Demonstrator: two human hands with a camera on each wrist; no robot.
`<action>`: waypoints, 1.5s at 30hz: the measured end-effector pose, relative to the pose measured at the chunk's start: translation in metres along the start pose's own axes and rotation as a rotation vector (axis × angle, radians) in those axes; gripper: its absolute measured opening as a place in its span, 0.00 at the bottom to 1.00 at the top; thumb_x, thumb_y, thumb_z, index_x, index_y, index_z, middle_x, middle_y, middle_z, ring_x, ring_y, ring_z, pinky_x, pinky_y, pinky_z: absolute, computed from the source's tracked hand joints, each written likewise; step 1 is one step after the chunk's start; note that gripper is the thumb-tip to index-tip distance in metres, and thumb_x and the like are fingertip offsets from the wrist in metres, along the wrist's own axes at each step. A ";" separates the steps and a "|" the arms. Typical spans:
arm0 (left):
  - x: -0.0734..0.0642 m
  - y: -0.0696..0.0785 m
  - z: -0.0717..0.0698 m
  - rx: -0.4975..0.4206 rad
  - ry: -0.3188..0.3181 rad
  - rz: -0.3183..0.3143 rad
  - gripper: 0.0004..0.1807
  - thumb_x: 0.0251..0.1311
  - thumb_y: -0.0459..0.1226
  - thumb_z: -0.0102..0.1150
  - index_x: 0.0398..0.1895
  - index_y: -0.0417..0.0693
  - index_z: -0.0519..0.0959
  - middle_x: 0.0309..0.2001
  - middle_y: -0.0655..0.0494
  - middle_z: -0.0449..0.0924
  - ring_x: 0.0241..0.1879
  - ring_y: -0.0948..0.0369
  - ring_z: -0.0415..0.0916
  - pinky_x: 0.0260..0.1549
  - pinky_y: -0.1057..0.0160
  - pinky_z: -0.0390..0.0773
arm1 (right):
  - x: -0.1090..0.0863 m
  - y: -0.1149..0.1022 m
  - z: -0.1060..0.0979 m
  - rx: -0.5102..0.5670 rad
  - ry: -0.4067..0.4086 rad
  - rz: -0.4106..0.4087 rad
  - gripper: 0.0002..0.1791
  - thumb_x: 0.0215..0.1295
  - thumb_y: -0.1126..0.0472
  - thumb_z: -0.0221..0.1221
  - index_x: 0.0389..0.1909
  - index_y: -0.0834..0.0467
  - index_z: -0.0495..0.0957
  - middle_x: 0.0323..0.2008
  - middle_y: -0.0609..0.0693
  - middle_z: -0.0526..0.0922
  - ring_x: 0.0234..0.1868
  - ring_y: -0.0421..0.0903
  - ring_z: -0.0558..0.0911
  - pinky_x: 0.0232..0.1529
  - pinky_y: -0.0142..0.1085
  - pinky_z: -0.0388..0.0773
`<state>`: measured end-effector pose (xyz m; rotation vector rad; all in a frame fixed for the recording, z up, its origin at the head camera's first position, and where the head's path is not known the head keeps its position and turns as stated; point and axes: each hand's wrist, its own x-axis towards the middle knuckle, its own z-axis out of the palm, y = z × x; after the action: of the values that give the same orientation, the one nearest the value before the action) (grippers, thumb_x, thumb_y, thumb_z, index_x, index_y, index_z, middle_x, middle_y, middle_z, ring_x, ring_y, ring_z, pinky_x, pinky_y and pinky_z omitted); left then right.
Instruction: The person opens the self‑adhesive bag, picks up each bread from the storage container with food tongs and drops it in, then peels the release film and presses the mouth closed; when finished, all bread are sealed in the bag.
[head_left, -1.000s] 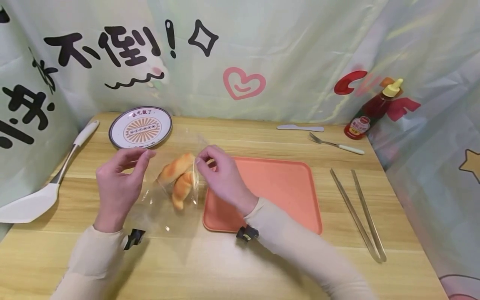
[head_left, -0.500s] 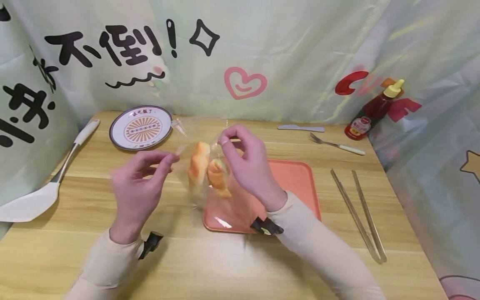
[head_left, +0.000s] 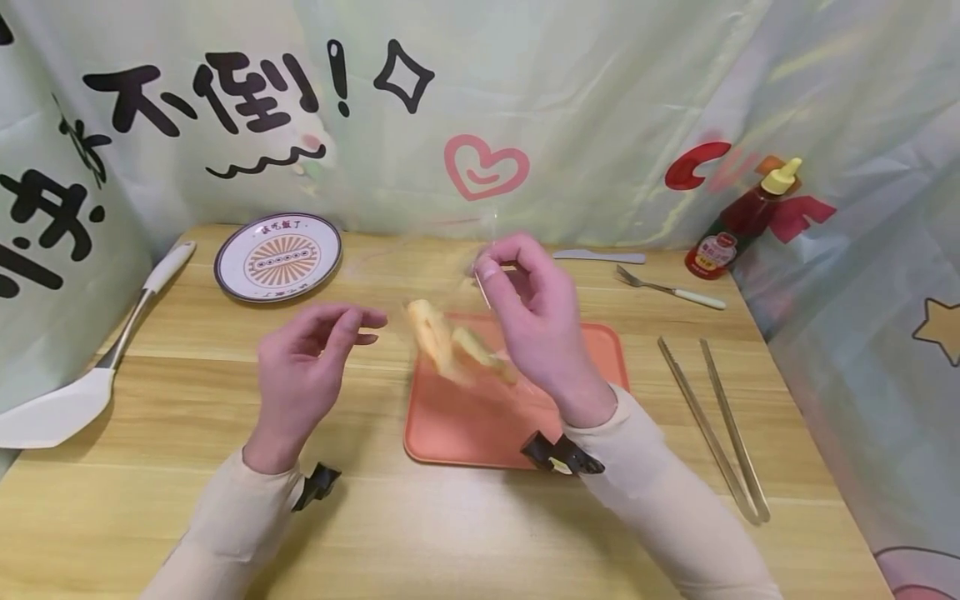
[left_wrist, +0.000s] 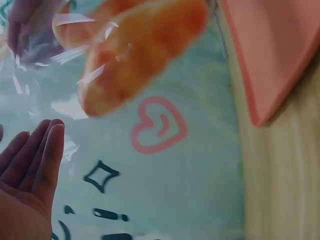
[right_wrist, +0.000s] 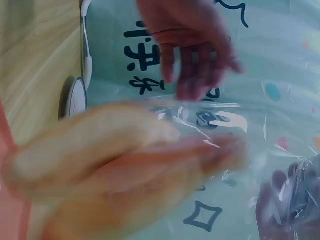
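Note:
My right hand (head_left: 536, 321) pinches a clear plastic bag (right_wrist: 225, 122) by its upper part. Inside the bag hang two golden-brown bread rolls, one longer roll (head_left: 433, 337) and another roll (head_left: 483, 354) beside it, above the coral tray (head_left: 450, 429). Both look blurred in the head and right wrist views. My left hand (head_left: 311, 367) is left of the bag, apart from it, with nothing in its grasp. In the left wrist view that left hand (left_wrist: 32, 172) shows nearly straight fingers. Glare on the plastic partly hides the right fingers.
A patterned plate (head_left: 277, 258) stands at the back left, near a white spatula (head_left: 67, 408). To the right lie metal tongs (head_left: 716, 433), a fork (head_left: 667, 287) and a knife (head_left: 600, 256). A sauce bottle (head_left: 731, 233) is in the back right corner.
Both hands have moved to the right, and the bag with the bread rolls has swung from the bare tabletop to above the tray. The left hand is now apart from the bag.

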<state>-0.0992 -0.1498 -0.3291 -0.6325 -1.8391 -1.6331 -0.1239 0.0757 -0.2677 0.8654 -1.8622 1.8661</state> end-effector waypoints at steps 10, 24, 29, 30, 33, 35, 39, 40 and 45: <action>-0.001 -0.030 0.006 -0.088 -0.093 -0.328 0.13 0.72 0.30 0.51 0.52 0.26 0.74 0.44 0.37 0.81 0.45 0.51 0.81 0.42 0.57 0.83 | -0.001 -0.004 -0.012 0.033 0.014 -0.051 0.05 0.69 0.73 0.52 0.33 0.71 0.73 0.33 0.59 0.77 0.37 0.59 0.77 0.40 0.41 0.79; 0.007 -0.034 0.018 -0.216 -0.086 -0.285 0.09 0.69 0.29 0.54 0.41 0.28 0.80 0.41 0.42 0.85 0.42 0.51 0.83 0.45 0.56 0.82 | -0.009 -0.007 -0.021 0.073 -0.005 -0.046 0.06 0.69 0.73 0.51 0.33 0.73 0.72 0.33 0.62 0.77 0.36 0.56 0.78 0.43 0.43 0.80; 0.008 -0.029 0.018 -0.240 -0.049 -0.253 0.10 0.72 0.30 0.51 0.38 0.26 0.74 0.41 0.40 0.85 0.43 0.51 0.83 0.44 0.52 0.82 | -0.009 -0.006 -0.031 0.042 0.018 -0.058 0.07 0.69 0.73 0.51 0.32 0.74 0.72 0.33 0.60 0.77 0.36 0.56 0.77 0.40 0.38 0.78; 0.008 -0.027 0.018 -0.257 -0.040 -0.244 0.10 0.73 0.30 0.49 0.38 0.26 0.72 0.41 0.39 0.84 0.44 0.50 0.83 0.45 0.50 0.82 | -0.010 -0.005 -0.034 0.025 0.021 -0.060 0.07 0.69 0.73 0.51 0.32 0.73 0.72 0.32 0.60 0.77 0.36 0.55 0.78 0.39 0.37 0.78; 0.011 -0.021 0.019 -0.283 -0.028 -0.197 0.12 0.75 0.31 0.44 0.39 0.26 0.66 0.44 0.35 0.83 0.46 0.48 0.82 0.48 0.49 0.81 | -0.011 -0.004 -0.045 -0.039 0.020 -0.053 0.06 0.68 0.73 0.52 0.32 0.73 0.73 0.33 0.60 0.77 0.36 0.53 0.77 0.37 0.36 0.76; 0.013 -0.017 0.020 -0.290 -0.022 -0.153 0.11 0.76 0.31 0.41 0.40 0.26 0.64 0.45 0.33 0.82 0.46 0.47 0.82 0.49 0.50 0.80 | -0.012 -0.003 -0.053 -0.090 0.015 -0.042 0.06 0.69 0.72 0.53 0.33 0.73 0.75 0.34 0.60 0.78 0.36 0.51 0.77 0.36 0.35 0.75; 0.018 -0.009 0.026 -0.261 -0.011 -0.052 0.10 0.76 0.30 0.40 0.40 0.26 0.63 0.46 0.34 0.82 0.47 0.47 0.82 0.51 0.51 0.79 | -0.013 -0.001 -0.068 -0.170 0.016 -0.020 0.07 0.70 0.71 0.53 0.36 0.73 0.76 0.36 0.60 0.82 0.37 0.51 0.79 0.40 0.36 0.76; 0.020 -0.006 0.028 -0.254 -0.008 -0.028 0.11 0.76 0.30 0.40 0.40 0.26 0.63 0.46 0.34 0.82 0.48 0.46 0.82 0.52 0.50 0.78 | -0.013 -0.001 -0.072 -0.183 0.019 -0.016 0.07 0.71 0.71 0.53 0.36 0.73 0.76 0.36 0.60 0.83 0.38 0.52 0.80 0.41 0.36 0.76; 0.029 0.004 0.037 -0.249 0.019 0.058 0.13 0.75 0.32 0.43 0.39 0.24 0.63 0.46 0.32 0.81 0.49 0.46 0.81 0.53 0.48 0.77 | -0.013 -0.001 -0.082 -0.237 0.008 0.017 0.05 0.70 0.72 0.54 0.35 0.71 0.77 0.34 0.57 0.85 0.38 0.50 0.81 0.40 0.36 0.75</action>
<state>-0.1214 -0.1138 -0.3087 -0.7665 -1.6011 -1.8382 -0.1273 0.1589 -0.2708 0.7620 -2.0391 1.6127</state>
